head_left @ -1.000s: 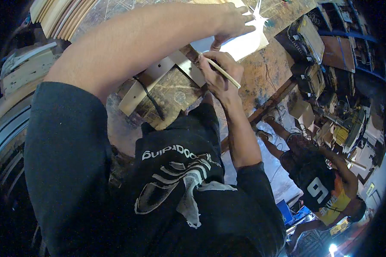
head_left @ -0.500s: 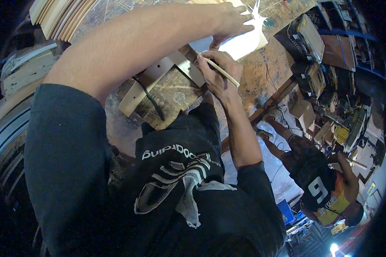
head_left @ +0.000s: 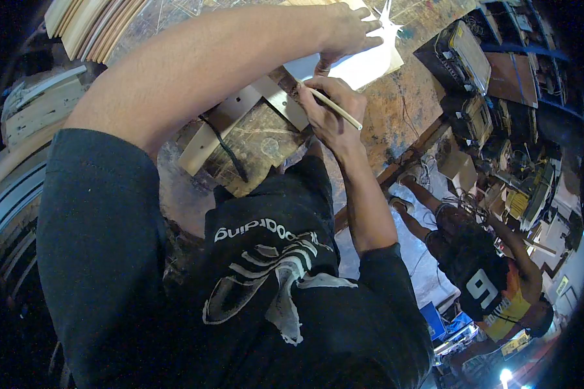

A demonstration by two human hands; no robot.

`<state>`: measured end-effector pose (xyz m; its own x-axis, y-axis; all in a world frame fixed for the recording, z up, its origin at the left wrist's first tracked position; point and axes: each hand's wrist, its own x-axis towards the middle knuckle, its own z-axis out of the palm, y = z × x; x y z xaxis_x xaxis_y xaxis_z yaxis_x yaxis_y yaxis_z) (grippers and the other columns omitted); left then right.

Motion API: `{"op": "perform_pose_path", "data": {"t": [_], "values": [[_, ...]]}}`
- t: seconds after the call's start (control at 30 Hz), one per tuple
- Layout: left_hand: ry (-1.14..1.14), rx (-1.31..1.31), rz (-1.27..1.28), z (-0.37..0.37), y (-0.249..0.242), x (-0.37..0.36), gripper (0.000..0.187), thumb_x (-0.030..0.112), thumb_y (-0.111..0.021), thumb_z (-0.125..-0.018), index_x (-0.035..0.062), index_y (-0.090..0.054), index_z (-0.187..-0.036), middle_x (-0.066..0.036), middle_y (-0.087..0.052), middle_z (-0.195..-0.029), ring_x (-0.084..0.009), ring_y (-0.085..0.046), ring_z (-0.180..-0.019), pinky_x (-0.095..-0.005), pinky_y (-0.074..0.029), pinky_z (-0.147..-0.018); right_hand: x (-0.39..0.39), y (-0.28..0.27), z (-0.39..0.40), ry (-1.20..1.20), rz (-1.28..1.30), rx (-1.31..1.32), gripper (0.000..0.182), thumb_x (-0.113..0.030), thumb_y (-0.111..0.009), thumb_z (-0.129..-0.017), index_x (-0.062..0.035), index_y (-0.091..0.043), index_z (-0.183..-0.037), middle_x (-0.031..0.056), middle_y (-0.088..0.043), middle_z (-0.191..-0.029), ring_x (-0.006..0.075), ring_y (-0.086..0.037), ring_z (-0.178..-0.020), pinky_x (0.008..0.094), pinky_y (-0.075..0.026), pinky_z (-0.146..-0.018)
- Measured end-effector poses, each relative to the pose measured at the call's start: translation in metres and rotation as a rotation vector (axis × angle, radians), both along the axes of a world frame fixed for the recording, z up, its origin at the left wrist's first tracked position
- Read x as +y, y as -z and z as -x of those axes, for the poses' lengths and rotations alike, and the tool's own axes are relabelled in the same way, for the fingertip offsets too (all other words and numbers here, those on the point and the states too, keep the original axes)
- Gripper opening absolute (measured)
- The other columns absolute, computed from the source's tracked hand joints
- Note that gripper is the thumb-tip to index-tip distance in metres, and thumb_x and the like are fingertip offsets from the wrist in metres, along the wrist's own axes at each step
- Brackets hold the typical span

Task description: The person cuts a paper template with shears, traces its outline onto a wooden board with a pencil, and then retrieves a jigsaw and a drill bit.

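Observation:
My left hand [head_left: 353, 31] lies on a pale board [head_left: 377, 70] at the top of the head view, fingers spread, thumb pointing down. A glaring light washes out much of the board's surface. Just below, my right hand [head_left: 336, 111] is closed around a thin, pale wooden pencil [head_left: 340, 111]. Its back end sticks out to the lower right, and its front end is hidden by my fingers. A dark brown piece [head_left: 283, 79] sits at the right fingertips; I cannot make out its kind. Light strips with holes [head_left: 217, 133] lie under my left forearm.
A dark cord [head_left: 226, 148] crosses the strips on the worn workbench [head_left: 405, 97]. Stacked thin boards [head_left: 96, 29] stand at upper left, with more planks [head_left: 42, 120] below. A black case [head_left: 459, 57] is at upper right. Another person [head_left: 483, 272] bends over at the right.
My two hands and the pencil stay almost in place. The other person has shifted, with an arm now reaching towards a tangle of cords near their legs.

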<state>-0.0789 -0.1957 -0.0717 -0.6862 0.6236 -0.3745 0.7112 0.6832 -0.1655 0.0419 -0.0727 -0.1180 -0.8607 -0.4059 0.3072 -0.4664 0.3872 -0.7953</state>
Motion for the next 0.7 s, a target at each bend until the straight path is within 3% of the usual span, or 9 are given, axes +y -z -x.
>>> {"op": "perform_pose_path", "data": {"t": [0.1,0.17,0.4,0.47,0.7], "values": [[-0.003,-0.003,-0.005,0.002,0.003,0.0,0.154,0.051,-0.103,-0.032,0.0137,-0.03,-0.162,-0.015,-0.029,-0.167,-0.0381,-0.048,-0.14,-0.0476,-0.055,-0.104,0.001,-0.001,-0.001,-0.006,-0.009,0.0,0.016,-0.015,-0.078,-0.087,-0.0002,-0.077,-0.092,0.0161,-0.074,-0.081,0.0238,-0.072,-0.07,0.0335,-0.057,-0.066],[-0.002,-0.001,-0.004,0.001,0.003,0.0,0.154,0.051,-0.103,-0.032,0.0134,-0.031,-0.162,-0.015,-0.029,-0.167,-0.0383,-0.048,-0.14,-0.0475,-0.055,-0.104,0.0,-0.003,-0.002,0.018,0.007,-0.027,0.012,-0.016,-0.077,-0.084,-0.0051,-0.075,-0.086,0.0139,-0.072,-0.08,0.0315,-0.07,-0.074,0.0414,-0.056,-0.067],[0.017,0.049,0.007,0.0,0.004,0.0,0.152,0.051,-0.103,-0.033,0.0125,-0.031,-0.161,-0.015,-0.033,-0.165,-0.0391,-0.048,-0.14,-0.0461,-0.055,-0.104,0.005,-0.008,-0.003,0.021,0.015,-0.074,0.012,-0.016,-0.077,-0.084,-0.0041,-0.075,-0.085,0.0161,-0.073,-0.082,0.0323,-0.071,-0.075,0.0413,-0.056,-0.068],[0.02,0.052,0.001,-0.001,0.004,-0.001,0.152,0.05,-0.103,-0.033,0.0122,-0.031,-0.161,-0.015,-0.034,-0.164,-0.0392,-0.048,-0.14,-0.0457,-0.055,-0.105,0.007,-0.008,-0.002,-0.003,-0.032,-0.061,0.021,-0.02,-0.075,-0.087,0.0004,-0.077,-0.092,0.0171,-0.075,-0.083,0.0246,-0.074,-0.072,0.0341,-0.058,-0.067],[-0.011,-0.003,0.03,0.001,0.0,0.003,0.152,0.05,-0.103,-0.034,0.0106,-0.029,-0.162,-0.016,-0.032,-0.165,-0.0399,-0.046,-0.141,-0.0451,-0.054,-0.106,0.013,-0.01,-0.002,-0.001,-0.029,-0.081,0.023,-0.022,-0.076,-0.087,0.0011,-0.077,-0.092,0.0164,-0.075,-0.081,0.023,-0.074,-0.07,0.0326,-0.057,-0.066]]}}
